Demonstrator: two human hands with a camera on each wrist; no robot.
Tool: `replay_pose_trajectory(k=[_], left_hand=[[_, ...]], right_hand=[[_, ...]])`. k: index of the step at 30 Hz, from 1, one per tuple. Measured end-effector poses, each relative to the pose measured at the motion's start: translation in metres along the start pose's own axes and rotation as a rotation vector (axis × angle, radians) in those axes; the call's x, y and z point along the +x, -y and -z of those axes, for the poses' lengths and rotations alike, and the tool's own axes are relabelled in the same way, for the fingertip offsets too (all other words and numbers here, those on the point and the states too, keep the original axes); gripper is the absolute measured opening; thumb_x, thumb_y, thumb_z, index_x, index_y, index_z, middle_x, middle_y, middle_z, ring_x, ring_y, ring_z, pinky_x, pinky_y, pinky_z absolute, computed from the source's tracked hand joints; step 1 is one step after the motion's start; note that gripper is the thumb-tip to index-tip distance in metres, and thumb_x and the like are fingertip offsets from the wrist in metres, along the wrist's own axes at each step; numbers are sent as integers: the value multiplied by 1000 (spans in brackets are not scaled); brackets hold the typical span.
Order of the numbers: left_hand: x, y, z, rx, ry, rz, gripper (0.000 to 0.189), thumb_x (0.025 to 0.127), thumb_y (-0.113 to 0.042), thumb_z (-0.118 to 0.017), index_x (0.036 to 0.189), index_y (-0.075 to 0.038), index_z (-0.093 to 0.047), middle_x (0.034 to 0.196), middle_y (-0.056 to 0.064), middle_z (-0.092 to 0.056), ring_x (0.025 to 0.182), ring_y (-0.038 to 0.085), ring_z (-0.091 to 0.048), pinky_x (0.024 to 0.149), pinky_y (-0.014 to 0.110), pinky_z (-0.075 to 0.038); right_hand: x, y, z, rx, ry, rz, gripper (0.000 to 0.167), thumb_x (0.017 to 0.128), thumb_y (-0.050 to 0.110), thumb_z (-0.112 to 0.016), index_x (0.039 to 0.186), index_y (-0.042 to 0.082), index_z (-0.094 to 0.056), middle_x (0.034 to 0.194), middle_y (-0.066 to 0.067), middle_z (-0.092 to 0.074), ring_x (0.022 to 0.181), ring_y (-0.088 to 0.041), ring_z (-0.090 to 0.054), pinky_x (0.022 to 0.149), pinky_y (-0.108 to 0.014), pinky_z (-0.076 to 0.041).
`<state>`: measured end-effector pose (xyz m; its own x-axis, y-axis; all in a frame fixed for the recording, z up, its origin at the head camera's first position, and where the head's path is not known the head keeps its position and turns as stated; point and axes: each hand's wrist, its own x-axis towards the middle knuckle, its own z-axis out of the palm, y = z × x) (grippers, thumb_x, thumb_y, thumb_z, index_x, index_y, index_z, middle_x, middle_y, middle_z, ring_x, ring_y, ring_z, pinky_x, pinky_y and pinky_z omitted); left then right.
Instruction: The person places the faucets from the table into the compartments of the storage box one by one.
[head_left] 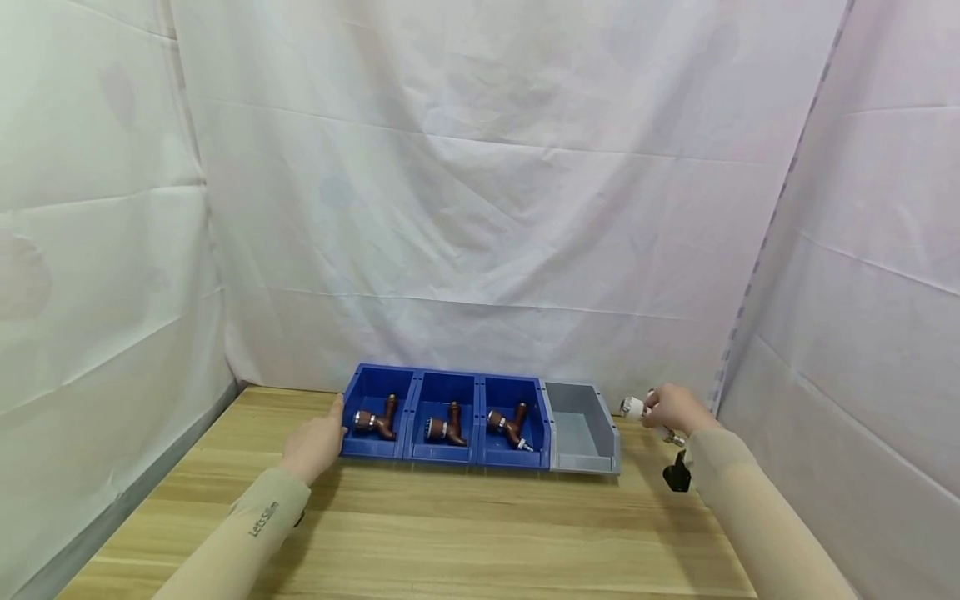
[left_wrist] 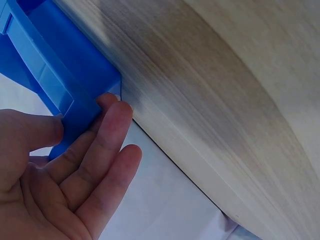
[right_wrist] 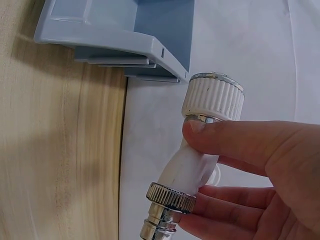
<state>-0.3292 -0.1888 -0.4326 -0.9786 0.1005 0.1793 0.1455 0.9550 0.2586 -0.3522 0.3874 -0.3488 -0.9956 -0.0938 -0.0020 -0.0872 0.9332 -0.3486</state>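
Note:
Out past the right end of the bin row, my right hand (head_left: 678, 408) holds a white tap (right_wrist: 182, 167) with a ribbed knob and a chrome hose end. The thumb presses near the knob while the fingers lie behind the body. At the opposite end, my left hand (head_left: 313, 447) pinches the side wall of the leftmost blue bin (left_wrist: 75, 95) between thumb and fingers. Brown taps lie one per blue bin: a left one (head_left: 386, 423), a middle one (head_left: 452, 427) and a right one (head_left: 512, 427) with a chrome nozzle.
A grey bin (head_left: 581, 421) joins the right side of the blue bins. The row stands near the back edge of a wooden table (head_left: 450, 533). White cloth (head_left: 480, 208) hangs behind and on both sides. A black piece (head_left: 677, 473) shows beside the right wrist.

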Motion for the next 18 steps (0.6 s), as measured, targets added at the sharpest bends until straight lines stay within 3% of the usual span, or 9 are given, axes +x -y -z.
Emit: replay_pose_trajectory(k=[10, 18], left_hand=[[-1, -1, 0, 4, 3, -2, 63, 100, -15, -53, 147, 11, -22, 73, 18, -63, 58, 26, -57, 49, 40, -47], [1, 0, -1, 4, -1, 7, 63, 100, -15, -53, 148, 11, -22, 87, 25, -66, 67, 34, -62, 52, 44, -49]], right_hand=[[0, 7, 1, 30, -2, 0, 33, 76, 9, -75, 103, -9, -69, 97, -20, -68, 73, -21, -62, 66, -37, -54], [5, 12, 0, 23, -3, 15, 33, 77, 11, -74, 104, -7, -70, 98, -19, -68, 75, -22, -62, 69, -39, -53]])
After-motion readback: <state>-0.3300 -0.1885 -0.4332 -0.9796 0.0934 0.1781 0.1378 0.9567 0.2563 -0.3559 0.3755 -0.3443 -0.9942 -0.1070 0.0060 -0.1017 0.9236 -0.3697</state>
